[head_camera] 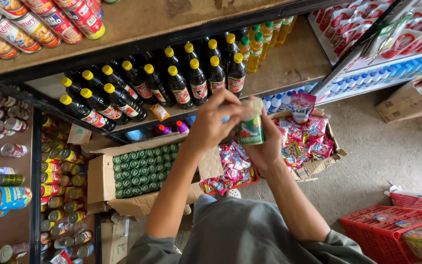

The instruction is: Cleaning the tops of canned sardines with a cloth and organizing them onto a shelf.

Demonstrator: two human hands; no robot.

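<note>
Nearest the camera, the person's grey-clad knees show at the bottom edge, both bare forearms rising from them to a single small green can [250, 128] held up at the middle of the view; the right hand [265, 146] wraps it from beneath and behind, fingers closed on its side, while the left hand [212, 122] covers its top with fingertips curled on the lid. Below the hands on the grey concrete floor lie three open cardboard boxes: one [104, 172] packed with rows of round green can tops, too many to count surely, one [230, 166] of glossy pink and red sachets, one [313, 166] of pink packets. A red plastic basket [367, 226] with a lattice wall stands at the right. To the left, a wooden shelf [13, 227] carries cylindrical tins lying and standing. Farther off, a shelf board [289, 63] holds about twenty dark glass-like bottles [179, 88] with yellow caps, then some yellow-liquid bottles with green caps [257, 44], and tins [40, 22] stacked on the top shelf
</note>
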